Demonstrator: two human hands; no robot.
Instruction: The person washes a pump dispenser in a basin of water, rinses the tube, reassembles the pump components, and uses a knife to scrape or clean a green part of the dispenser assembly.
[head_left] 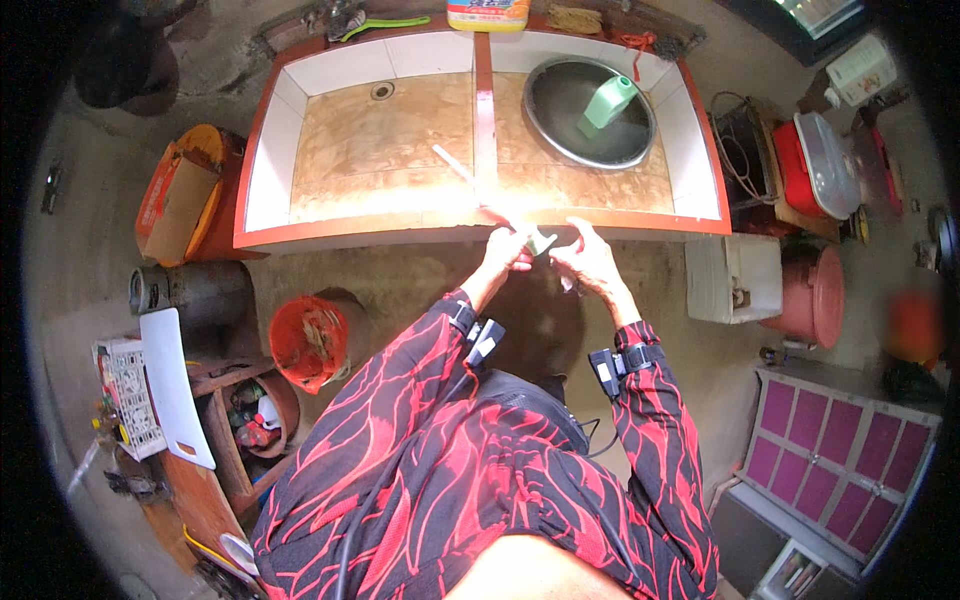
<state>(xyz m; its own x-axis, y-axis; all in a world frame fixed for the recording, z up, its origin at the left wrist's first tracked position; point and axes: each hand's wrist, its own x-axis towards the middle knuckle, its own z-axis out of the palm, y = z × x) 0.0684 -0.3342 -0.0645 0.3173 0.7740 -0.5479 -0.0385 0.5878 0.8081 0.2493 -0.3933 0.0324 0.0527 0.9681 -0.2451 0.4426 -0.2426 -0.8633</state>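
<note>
At the front edge of the tiled double sink (485, 150), my left hand (507, 250) is closed around a small pale green piece (540, 242). A thin white tube (453, 162) slants over the left basin, in line with that hand; glare hides whether the two are joined. Close by on the right, my right hand (590, 262) has bent fingers near the green piece, apart from my left hand. Something small and whitish shows under its fingers, too small to name. A light green bottle (607, 103) leans in a round metal basin (555, 120) of dark water in the right compartment.
A yellow-orange container (487, 14) and a green-handled brush (395, 22) rest on the back ledge. An orange-red bucket (308, 345) stands at left on the floor. To the right are a white box (735, 278), a pink bucket (815, 295) and a purple-doored cabinet (840, 460).
</note>
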